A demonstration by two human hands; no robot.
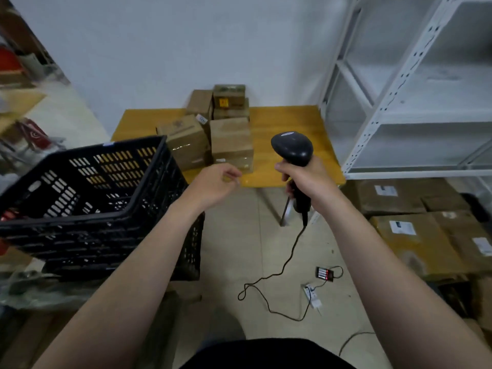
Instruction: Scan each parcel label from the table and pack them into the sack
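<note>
Blurred fingertips (232,175) on the loose, empty left hand (215,185); right hand (306,179) clamped around the scanner (292,148), its handle mostly hidden.

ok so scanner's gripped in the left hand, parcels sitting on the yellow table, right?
No. The head view shows the scanner gripped in the right hand; the left hand holds nothing. The parcels do sit on the yellow table.

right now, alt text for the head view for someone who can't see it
A person's right hand grips a black corded barcode scanner by a yellow table stacked with cardboard parcels, while the empty left hand reaches toward the nearest one. A black plastic crate sits to the left, white shelving to the right.
</note>
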